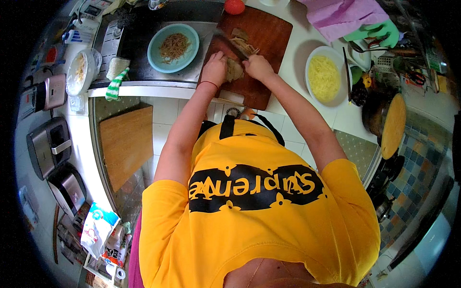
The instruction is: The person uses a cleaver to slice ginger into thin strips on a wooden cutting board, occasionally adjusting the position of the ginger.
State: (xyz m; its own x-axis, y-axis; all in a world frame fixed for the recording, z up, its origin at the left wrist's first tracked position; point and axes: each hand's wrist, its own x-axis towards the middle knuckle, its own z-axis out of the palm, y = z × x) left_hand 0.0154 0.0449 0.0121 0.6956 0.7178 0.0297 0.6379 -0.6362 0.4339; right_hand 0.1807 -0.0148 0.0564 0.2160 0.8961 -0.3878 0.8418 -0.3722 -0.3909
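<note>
A dark red-brown cutting board [268, 39] lies at the counter's edge before me. My left hand [215, 69] presses on a pale brown piece of food [235, 70], perhaps cooked meat, on the board. In my right hand [258, 67] is the handle of a kitchen knife [230, 46], its blade slanting away to the upper left. Beyond the blade rest a smaller chunk [239, 34] and some cut strips [248, 46] of the same food. The knife and fingers partly hide the food.
Left of the board, a light blue bowl [152, 54] holds brown shreds. A white bowl [310, 86] of yellow shreds stands right, with chopsticks [346, 75] beside it. A red round object [234, 6] sits at the board's far edge. A green-striped cloth [117, 85] hangs over the counter edge.
</note>
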